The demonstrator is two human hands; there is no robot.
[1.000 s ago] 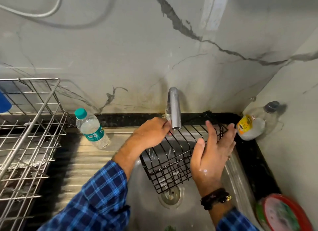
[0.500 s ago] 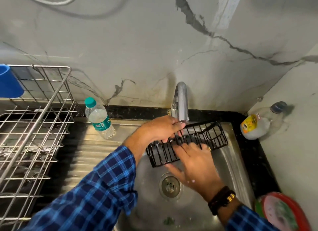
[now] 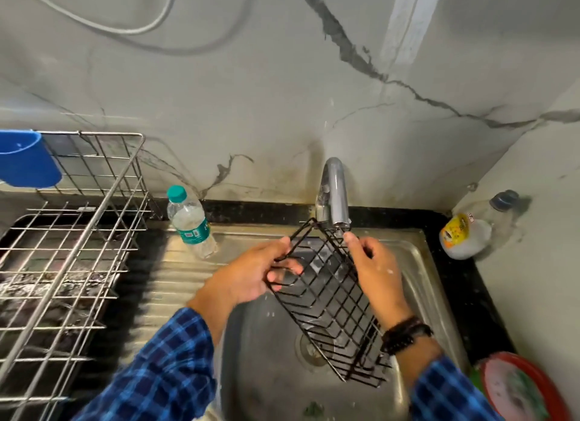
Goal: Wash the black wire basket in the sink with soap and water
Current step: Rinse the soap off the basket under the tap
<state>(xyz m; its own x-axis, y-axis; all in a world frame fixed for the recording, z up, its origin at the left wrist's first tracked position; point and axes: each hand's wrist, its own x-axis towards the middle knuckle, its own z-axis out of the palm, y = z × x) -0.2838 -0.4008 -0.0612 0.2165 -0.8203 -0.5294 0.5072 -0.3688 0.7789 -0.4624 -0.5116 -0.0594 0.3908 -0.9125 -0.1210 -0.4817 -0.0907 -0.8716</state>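
The basket [image 3: 326, 301] is black wire, the sink [image 3: 417, 282] dull silver steel, edged by a black counter [image 3: 470, 288]. The sleeves [image 3: 157, 370] are blue-and-navy plaid. Far left is a blue cup [image 3: 26, 158]. The bottle [image 3: 191, 222] has a teal cap and label. The wall [image 3: 251, 91] is grey with dark veins. Near right is a red-rimmed plate [image 3: 533, 372].

Brightness: moderate, soft and even indoor light.
Source: seemingly overhead; a pale vertical streak lies on the far wall [image 3: 408, 28].
Shadows: the cable [image 3: 150, 21] throws a broad, soft shadow on the wall beside it; the clear bottle [image 3: 464, 237] at the far right casts a faint one.
Glare: highlights run down the faucet [image 3: 334, 185]; the steel of the sink [image 3: 417, 282] has a dull sheen.
Blur: the dish rack [image 3: 62, 279] at the left and the checked sleeve [image 3: 163, 367] near left are smeared; the red-rimmed plate [image 3: 527, 389] near right is soft.
Sharpness: the black wire basket [image 3: 329, 298] in the middle is crisp.
Distortion: wide-angle bending; the rack's bars splay towards the left edge.
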